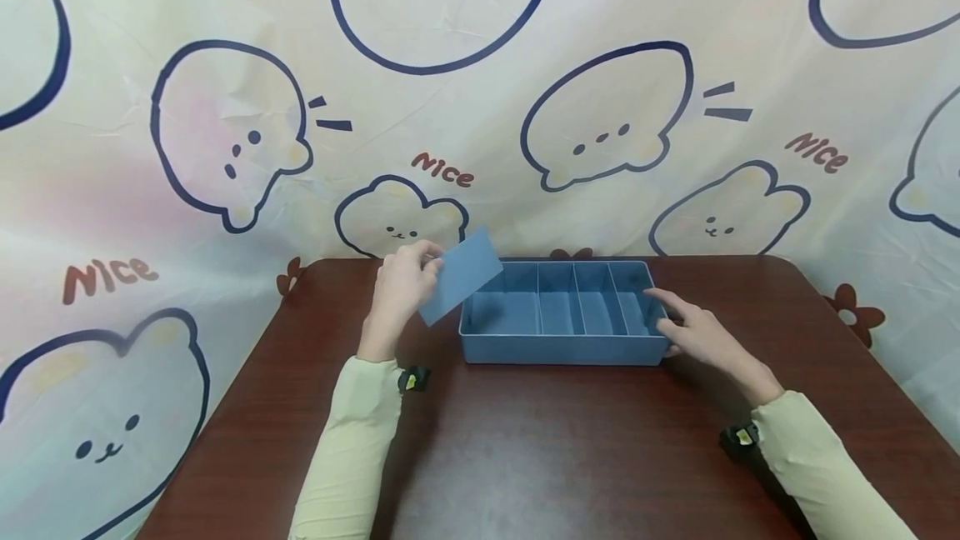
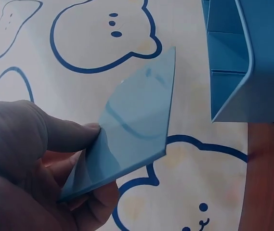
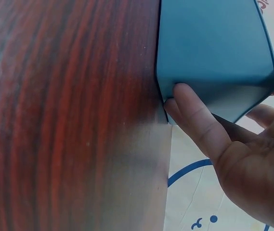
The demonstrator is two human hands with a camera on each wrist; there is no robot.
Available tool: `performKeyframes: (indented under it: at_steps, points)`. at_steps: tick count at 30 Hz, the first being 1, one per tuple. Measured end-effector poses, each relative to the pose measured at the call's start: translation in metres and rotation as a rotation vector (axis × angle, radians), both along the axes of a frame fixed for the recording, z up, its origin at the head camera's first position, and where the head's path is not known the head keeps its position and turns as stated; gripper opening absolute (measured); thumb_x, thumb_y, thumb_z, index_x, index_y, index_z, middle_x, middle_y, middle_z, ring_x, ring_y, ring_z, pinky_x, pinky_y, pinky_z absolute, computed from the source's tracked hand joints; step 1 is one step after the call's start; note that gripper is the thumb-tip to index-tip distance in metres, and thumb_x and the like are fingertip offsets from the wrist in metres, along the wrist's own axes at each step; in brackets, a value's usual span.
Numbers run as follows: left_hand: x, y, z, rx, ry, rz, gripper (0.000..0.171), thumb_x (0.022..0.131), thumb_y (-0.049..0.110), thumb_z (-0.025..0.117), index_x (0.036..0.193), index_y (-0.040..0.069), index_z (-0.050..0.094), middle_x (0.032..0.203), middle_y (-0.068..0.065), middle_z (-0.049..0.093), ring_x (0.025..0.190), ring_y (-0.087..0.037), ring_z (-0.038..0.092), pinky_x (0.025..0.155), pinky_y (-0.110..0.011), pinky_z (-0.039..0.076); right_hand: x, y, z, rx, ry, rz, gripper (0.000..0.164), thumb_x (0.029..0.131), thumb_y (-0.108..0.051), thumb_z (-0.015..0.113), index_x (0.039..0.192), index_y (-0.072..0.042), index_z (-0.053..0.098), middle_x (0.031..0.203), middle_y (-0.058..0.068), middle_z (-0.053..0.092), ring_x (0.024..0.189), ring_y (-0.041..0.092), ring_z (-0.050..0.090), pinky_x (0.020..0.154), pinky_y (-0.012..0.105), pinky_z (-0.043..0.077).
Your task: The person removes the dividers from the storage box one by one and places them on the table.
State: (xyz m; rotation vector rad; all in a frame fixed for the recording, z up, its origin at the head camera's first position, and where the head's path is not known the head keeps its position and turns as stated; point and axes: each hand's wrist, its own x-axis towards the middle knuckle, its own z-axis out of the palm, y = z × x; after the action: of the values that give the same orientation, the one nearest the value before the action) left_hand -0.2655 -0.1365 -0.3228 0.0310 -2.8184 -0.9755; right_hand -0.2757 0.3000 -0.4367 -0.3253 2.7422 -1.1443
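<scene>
My left hand [image 1: 403, 286] pinches a thin flat blue divider panel [image 1: 463, 275], thumb on one face and fingers behind the other. The panel is tilted, raised at the left end of a blue divided box [image 1: 562, 349], and overlaps its corner in the head view. The left wrist view shows the divider [image 2: 139, 118] apart from the box [image 2: 269, 57]. At the box's right end, my right hand [image 1: 701, 336] holds the end wall, index finger at the top rim. In the right wrist view, fingertips of the right hand [image 3: 242, 159] touch the wall's outside low down.
The box stands on a dark reddish-brown wooden table [image 1: 540, 448], near its far edge. Upright dividers [image 1: 558, 298] split it into several compartments, the leftmost one widest. A pale curtain [image 1: 480, 107] with cartoon bears hangs right behind the table.
</scene>
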Motion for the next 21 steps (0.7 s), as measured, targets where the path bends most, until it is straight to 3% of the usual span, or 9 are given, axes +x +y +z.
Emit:
performKeyframes:
  at_steps: [11, 19, 21]
  points:
    - [-0.004, -0.012, 0.007, -0.085, 0.002, -0.049, 0.024, 0.100, 0.025, 0.055, 0.119, 0.016, 0.067, 0.116, -0.011, 0.069, 0.091, -0.029, 0.062, 0.075, -0.039, 0.050, 0.002, -0.001, 0.001, 0.004, 0.001, -0.004, 0.061, 0.095, -0.014, 0.044, 0.154, -0.013, 0.028, 0.155, 0.031, 0.026, 0.108, 0.044, 0.063, 0.073, 0.044, 0.060]
    - [-0.008, -0.022, 0.008, -0.125, 0.012, -0.059, 0.023, 0.100, 0.025, 0.055, 0.116, 0.017, 0.069, 0.119, -0.013, 0.068, 0.099, -0.033, 0.062, 0.091, -0.051, 0.051, 0.000, -0.002, -0.001, 0.010, 0.007, -0.002, 0.061, 0.096, -0.014, 0.043, 0.154, -0.014, 0.027, 0.155, 0.031, 0.025, 0.110, 0.045, 0.062, 0.072, 0.043, 0.060]
    - [-0.010, -0.026, 0.007, -0.134, 0.018, -0.061, 0.021, 0.100, 0.024, 0.055, 0.113, 0.017, 0.070, 0.117, -0.013, 0.069, 0.096, -0.032, 0.061, 0.088, -0.049, 0.051, 0.000, -0.001, -0.001, 0.005, 0.007, -0.003, 0.061, 0.095, -0.013, 0.043, 0.154, -0.014, 0.028, 0.155, 0.031, 0.026, 0.110, 0.044, 0.062, 0.071, 0.042, 0.060]
